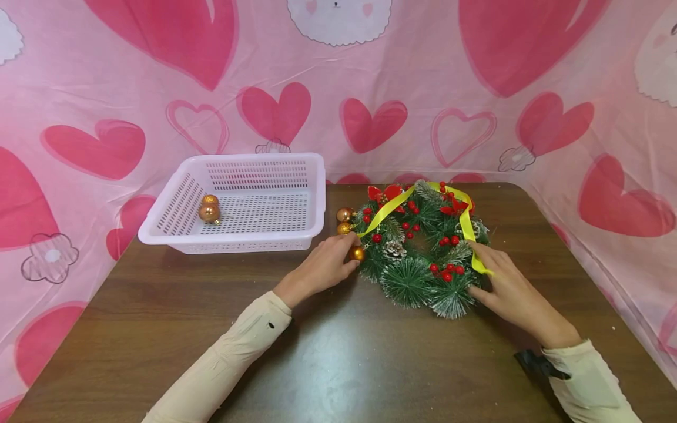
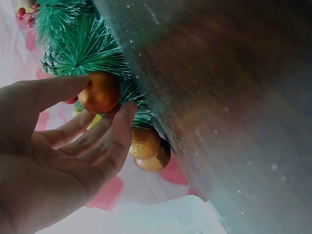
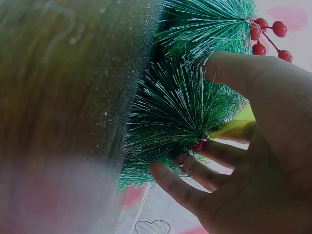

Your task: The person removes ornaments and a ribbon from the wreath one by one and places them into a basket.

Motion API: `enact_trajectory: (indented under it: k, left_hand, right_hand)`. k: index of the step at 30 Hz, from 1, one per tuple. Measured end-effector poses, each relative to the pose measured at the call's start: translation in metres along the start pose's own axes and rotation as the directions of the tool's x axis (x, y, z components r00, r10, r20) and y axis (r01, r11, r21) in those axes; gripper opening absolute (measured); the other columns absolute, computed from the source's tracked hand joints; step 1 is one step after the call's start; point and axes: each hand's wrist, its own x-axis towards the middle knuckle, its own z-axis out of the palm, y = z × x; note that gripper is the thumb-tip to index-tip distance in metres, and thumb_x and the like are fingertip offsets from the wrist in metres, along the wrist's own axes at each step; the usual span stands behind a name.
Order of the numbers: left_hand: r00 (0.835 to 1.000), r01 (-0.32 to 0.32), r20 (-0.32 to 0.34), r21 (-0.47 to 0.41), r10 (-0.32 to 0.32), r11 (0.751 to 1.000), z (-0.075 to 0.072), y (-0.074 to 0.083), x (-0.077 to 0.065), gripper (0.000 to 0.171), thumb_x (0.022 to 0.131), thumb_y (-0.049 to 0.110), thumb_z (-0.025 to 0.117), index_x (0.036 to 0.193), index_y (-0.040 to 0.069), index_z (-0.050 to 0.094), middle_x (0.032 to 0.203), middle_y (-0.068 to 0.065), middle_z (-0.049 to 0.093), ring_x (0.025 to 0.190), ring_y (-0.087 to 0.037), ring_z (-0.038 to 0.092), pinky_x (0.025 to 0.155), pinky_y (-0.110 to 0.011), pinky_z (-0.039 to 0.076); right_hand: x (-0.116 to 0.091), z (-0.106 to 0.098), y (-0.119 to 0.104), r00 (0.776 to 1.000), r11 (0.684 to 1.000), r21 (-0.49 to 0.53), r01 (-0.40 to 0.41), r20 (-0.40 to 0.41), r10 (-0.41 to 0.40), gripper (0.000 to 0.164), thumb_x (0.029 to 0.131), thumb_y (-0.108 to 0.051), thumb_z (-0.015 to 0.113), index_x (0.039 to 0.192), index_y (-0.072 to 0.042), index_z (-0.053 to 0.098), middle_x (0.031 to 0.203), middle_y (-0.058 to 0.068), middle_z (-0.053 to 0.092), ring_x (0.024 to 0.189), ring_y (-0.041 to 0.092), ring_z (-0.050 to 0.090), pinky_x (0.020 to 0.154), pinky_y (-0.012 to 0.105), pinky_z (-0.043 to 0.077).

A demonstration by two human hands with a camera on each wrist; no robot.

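A green Christmas wreath [image 1: 409, 285] lies on the table, dressed with red berries, red flowers, a pine cone and a yellow ribbon [image 1: 388, 210]. At its left side my left hand [image 1: 324, 264] pinches a gold bauble [image 2: 100, 92] between thumb and fingers. Two more baubles, one glittery [image 2: 145, 142] and one shiny [image 1: 345, 215], sit just beyond the fingers. My right hand [image 1: 515, 294] holds the wreath's right edge, the thumb on the frosted needles [image 3: 180, 97] and the fingers spread along the outer side near the ribbon's end.
A white perforated plastic basket [image 1: 233, 239] stands at the back left of the wooden table [image 1: 338, 364]. Inside it, near its left wall, lie two gold-brown baubles [image 1: 209, 212]. A pink heart-print cloth [image 1: 402, 76] hangs behind and beside the table.
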Motion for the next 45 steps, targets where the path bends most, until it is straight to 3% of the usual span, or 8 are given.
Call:
enact_trajectory:
  k: [18, 33, 45]
  left_hand:
    - [0.998, -0.048, -0.034, -0.077, 0.046, 0.996, -0.006, 0.001, -0.001, 0.030, 0.089, 0.011, 0.073, 0.116, 0.004, 0.063, 0.104, -0.008, 0.063, 0.090, -0.019, 0.058, 0.078, -0.037, 0.051]
    - [0.997, -0.078, -0.036, -0.091, 0.075, 0.993, -0.012, 0.006, 0.000, 0.030, 0.090, 0.011, 0.072, 0.117, 0.002, 0.063, 0.108, -0.008, 0.063, 0.092, -0.018, 0.059, 0.080, -0.034, 0.051]
    - [0.996, -0.078, -0.053, -0.087, 0.073, 0.993, -0.015, 0.008, -0.001, 0.030, 0.090, 0.011, 0.073, 0.117, 0.002, 0.063, 0.106, -0.009, 0.061, 0.087, -0.022, 0.059, 0.073, -0.034, 0.049]
  right_hand:
    - [-0.001, 0.001, 0.001, 0.999, 0.999, -0.005, 0.034, -0.021, -0.034, 0.096, 0.075, -0.007, 0.083, 0.154, -0.003, 0.029, 0.145, 0.029, 0.039, 0.128, 0.049, 0.037, 0.094, 0.071, 0.036]
    - [-0.002, 0.002, 0.002, 0.999, 0.999, -0.011, 0.033, -0.025, -0.034, 0.096, 0.074, -0.006, 0.083, 0.154, -0.002, 0.029, 0.144, 0.030, 0.040, 0.127, 0.049, 0.038, 0.093, 0.071, 0.037]
    - [-0.001, 0.002, 0.003, 0.998, 0.999, -0.010, 0.048, -0.036, -0.049, 0.096, 0.075, -0.006, 0.083, 0.154, -0.003, 0.029, 0.144, 0.029, 0.040, 0.127, 0.048, 0.037, 0.094, 0.071, 0.037]
